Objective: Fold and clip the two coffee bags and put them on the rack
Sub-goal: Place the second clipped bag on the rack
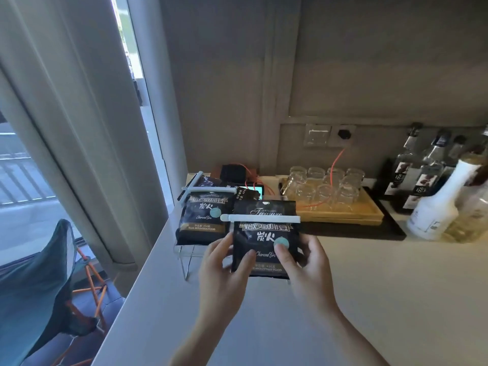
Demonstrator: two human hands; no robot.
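2 hands (266,273) grip clipped bag (265,244), rack (184,249) w/ 1 bag (203,217)

On the coffee bag in our hands (265,239) we read "ORIGINAL Treasure" above the clip and "Charcoal fire" lower down, with Chinese characters between. On the bag on the rack (204,217), just left of it, we read "Charcoal fire", "454" and "BLUE MOUNTAIN FOOD".

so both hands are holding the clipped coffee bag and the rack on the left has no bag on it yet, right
Not quite. Both hands, left hand and right hand, do hold the clipped coffee bag, but the rack on the left already has a clipped bag on it, as the head view shows.
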